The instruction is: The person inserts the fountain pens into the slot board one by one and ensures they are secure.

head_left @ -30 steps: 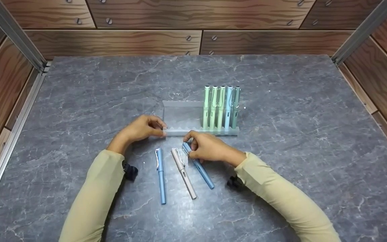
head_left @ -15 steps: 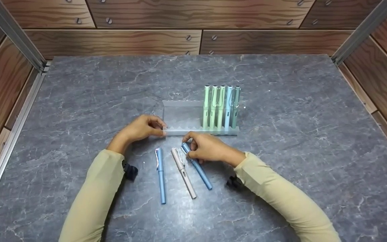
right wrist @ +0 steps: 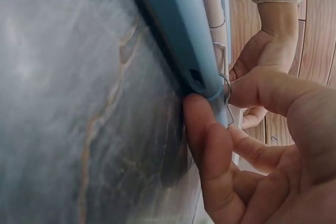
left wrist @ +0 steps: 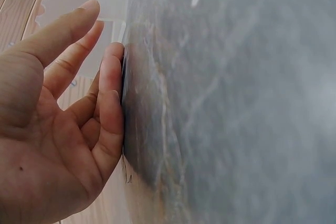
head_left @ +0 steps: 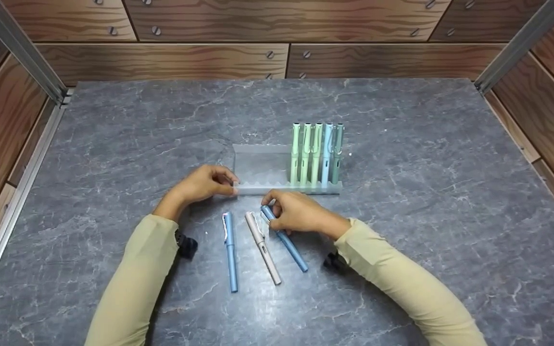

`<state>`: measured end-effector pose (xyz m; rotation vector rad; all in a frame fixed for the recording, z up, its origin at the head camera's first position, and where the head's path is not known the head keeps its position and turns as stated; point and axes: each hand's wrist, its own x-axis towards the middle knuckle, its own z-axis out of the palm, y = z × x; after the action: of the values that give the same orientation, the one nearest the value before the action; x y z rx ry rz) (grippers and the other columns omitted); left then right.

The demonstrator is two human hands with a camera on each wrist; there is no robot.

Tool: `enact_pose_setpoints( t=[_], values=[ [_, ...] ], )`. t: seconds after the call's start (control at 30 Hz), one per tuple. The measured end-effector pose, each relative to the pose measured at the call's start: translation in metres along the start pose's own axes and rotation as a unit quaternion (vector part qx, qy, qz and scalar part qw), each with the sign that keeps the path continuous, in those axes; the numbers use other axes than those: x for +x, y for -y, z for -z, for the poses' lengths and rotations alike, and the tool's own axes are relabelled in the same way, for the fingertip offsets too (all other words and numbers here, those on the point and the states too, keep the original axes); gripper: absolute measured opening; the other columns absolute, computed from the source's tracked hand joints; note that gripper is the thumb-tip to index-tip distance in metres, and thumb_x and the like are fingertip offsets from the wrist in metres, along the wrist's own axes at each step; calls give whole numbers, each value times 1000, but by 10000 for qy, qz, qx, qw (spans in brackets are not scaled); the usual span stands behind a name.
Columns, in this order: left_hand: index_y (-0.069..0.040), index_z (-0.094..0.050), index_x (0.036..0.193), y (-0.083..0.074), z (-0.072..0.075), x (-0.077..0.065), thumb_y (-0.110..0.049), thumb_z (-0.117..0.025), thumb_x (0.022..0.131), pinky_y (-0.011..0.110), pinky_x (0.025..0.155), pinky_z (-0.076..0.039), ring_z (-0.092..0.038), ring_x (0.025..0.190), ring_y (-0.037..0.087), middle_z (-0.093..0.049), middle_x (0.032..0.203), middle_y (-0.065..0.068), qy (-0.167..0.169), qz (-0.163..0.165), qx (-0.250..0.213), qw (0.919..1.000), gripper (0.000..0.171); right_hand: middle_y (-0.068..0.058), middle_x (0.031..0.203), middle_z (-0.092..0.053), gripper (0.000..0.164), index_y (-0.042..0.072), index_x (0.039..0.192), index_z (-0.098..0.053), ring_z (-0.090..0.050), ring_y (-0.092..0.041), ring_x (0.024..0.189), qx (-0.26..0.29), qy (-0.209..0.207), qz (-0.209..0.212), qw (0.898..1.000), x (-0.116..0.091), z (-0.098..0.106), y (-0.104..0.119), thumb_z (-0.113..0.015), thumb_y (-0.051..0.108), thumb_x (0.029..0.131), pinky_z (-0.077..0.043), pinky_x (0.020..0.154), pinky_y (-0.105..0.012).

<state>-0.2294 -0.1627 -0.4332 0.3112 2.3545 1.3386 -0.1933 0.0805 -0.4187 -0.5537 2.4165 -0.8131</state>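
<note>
My right hand (head_left: 301, 210) pinches a blue fountain pen (head_left: 292, 251) near its capped end, thumb by the wire clip. In the right wrist view the pen's barrel (right wrist: 176, 19) slants down to my fingers. My left hand (head_left: 202, 184) holds the left end of a clear pen rack (head_left: 258, 189) between thumb and index finger; the other fingers are loosely bent at the table surface. Left of the gripped pen lie a beige fountain pen (head_left: 266, 257) and a lighter blue fountain pen (head_left: 231, 254), caps toward the rack.
Pens fill the rack's right half: three light green pens (head_left: 295, 154), a light blue pen (head_left: 326, 163) and a dark green pen (head_left: 338, 163) at the right end. The rack stands on a grey marbled table (head_left: 426, 192), with wood-patterned walls (head_left: 161, 60) around it.
The gripped blue pen's far end swings slightly left, then back right, in my right hand. My left hand stays at the rack's end; the other pens have not moved.
</note>
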Motion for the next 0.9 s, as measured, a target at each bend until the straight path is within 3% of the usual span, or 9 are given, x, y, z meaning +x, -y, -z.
enact_pose_setpoints(
  t=[0.4,0.67,0.9],
  values=[
    [-1,-68,107,0,0,0,-10,-72,83,22,66,-43,-52,74,8,-67,91,4,-2,42,60,10000,26,-5,86,-57,46,5,122,-55,-56,-13,53,851,65,398,9956,-3,11,-8,-65,-2,77,-55,53,-35],
    [1,-67,106,2,1,1,-10,-73,83,20,66,-42,-51,75,7,-65,89,2,4,-56,39,10000,27,-9,93,-57,46,3,123,-54,-56,-14,56,1244,-202,648,9899,-9,29,-6,-67,0,79,-57,59,-43],
    [1,-67,107,2,1,1,-10,-73,83,20,66,-42,-51,75,7,-63,87,-1,23,-43,-15,10000,27,-12,99,-55,49,-4,127,-49,-58,-15,57,1721,-379,961,9797,-18,54,-4,-63,-6,80,-57,58,-38]
  ],
)
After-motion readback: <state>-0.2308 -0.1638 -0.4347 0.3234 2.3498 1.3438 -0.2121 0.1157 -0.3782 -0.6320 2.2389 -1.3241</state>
